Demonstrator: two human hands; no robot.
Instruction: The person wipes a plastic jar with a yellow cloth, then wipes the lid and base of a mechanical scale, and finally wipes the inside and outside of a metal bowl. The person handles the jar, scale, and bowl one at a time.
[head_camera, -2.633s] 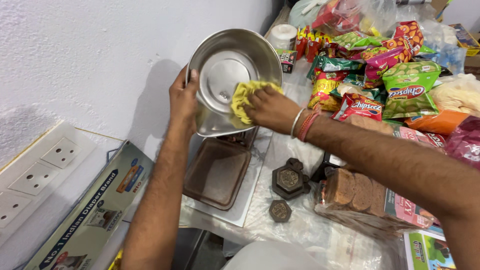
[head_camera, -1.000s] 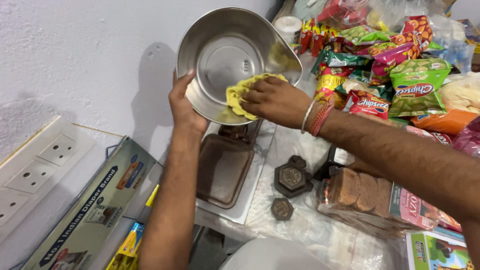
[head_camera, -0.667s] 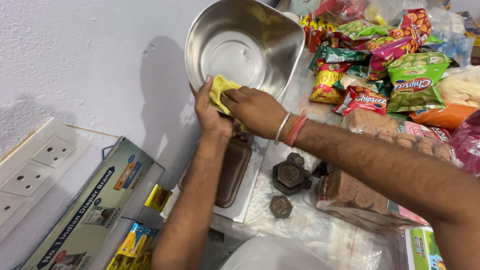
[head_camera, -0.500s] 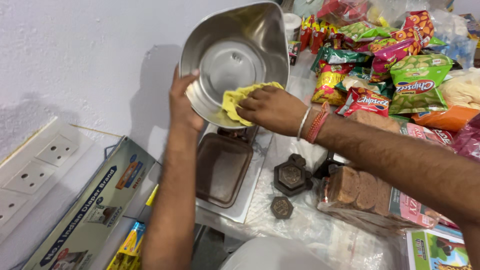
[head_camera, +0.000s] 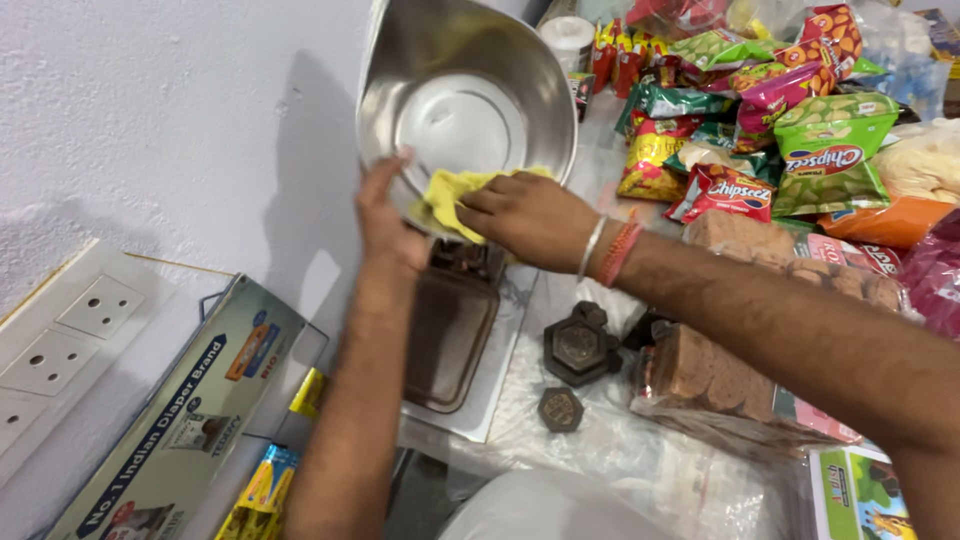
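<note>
Head-camera view, looking down on a crowded counter. Large round stainless-steel weighing pan (head_camera: 465, 105) is tilted up with its hollow facing the camera, at about 12 o'clock in the frame. Left hand (head_camera: 385, 215) clasps the pan's lower rim at about 7 o'clock on the pan, thumb pressed against the inner wall and fingers hidden behind it. Right hand (head_camera: 530, 215) is closed on a crumpled yellow cloth (head_camera: 452, 198), pressing it against the inner wall near the rim at 6 o'clock. Directly below the pan lies the dark brown rectangular scale platform (head_camera: 450, 335) on its white base. At 4 o'clock from the platform sit two dark hexagonal metal weights, the larger (head_camera: 580, 345) and the smaller (head_camera: 560, 408). Bright snack packets (head_camera: 790, 120) crowd the counter from 1 to 3 o'clock; a clear-wrapped stack of brown biscuits (head_camera: 715, 380) lies beside the weights.

Risk, as a judgement: the pan rests on a one-handed rim hold, so firm pressure from the cloth could twist it free, dropping it onto the platform or weights.
</note>
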